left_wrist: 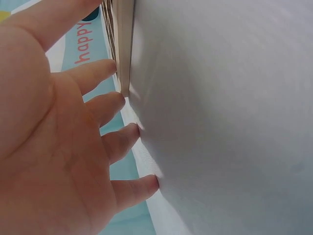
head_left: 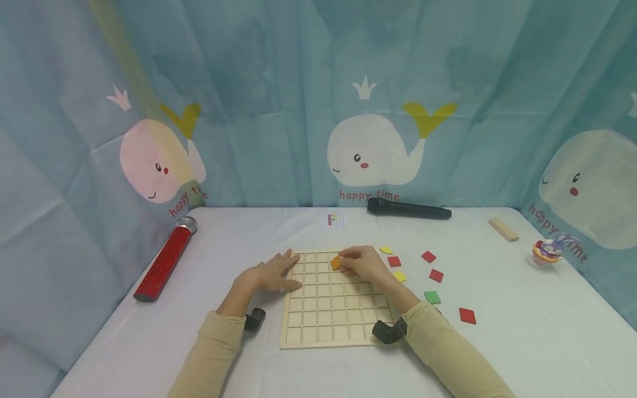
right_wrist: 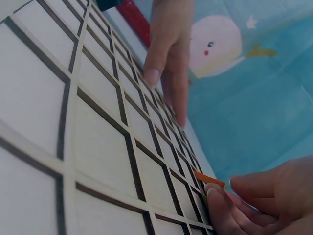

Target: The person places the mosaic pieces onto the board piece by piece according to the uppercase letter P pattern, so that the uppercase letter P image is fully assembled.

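A square wooden grid board (head_left: 323, 319) lies flat on the white table. My left hand (head_left: 271, 273) rests at its upper left edge, fingers spread; in the left wrist view the fingertips (left_wrist: 149, 183) touch the tabletop and board side. With thumb and fingers, my right hand (head_left: 365, 263) pinches an orange tile (head_left: 335, 263) over the board's upper part. The right wrist view has the orange tile (right_wrist: 209, 179) tilted, one edge at the grid. Right of the board lie several red tiles (head_left: 467, 315), a green tile (head_left: 432, 297) and yellow pieces (head_left: 400, 276).
Behind the board lies a small card (head_left: 333, 220) with a coloured grid pattern. A black microphone (head_left: 409, 209) lies at the back, a red microphone (head_left: 164, 260) at left. At right are a wooden block (head_left: 504, 229) and a cupcake-like toy (head_left: 547, 250). Blue curtains (head_left: 278, 110) surround the table.
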Action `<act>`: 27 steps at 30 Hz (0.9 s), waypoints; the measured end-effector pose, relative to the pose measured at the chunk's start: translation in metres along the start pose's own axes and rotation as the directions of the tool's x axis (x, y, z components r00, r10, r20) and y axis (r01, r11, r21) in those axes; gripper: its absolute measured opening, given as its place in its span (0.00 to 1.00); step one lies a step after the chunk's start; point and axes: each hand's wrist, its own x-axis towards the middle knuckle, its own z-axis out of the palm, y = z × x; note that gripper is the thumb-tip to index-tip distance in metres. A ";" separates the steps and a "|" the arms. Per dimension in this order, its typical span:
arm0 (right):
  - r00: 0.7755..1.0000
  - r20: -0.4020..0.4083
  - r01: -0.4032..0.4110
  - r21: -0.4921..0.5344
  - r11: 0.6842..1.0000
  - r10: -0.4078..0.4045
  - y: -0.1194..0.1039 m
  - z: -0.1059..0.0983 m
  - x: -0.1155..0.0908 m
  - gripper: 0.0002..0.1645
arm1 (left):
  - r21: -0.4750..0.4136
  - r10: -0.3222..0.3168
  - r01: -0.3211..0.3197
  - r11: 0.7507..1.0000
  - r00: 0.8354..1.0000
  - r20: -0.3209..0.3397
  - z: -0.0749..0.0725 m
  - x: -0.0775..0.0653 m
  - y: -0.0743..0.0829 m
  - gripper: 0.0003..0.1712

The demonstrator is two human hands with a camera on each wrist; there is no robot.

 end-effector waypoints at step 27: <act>1.000 -0.006 0.004 -0.030 1.000 -0.004 -0.011 0.001 -0.007 0.14 | 0.012 0.005 -0.005 1.000 1.000 -0.008 -0.001 0.000 0.001 0.46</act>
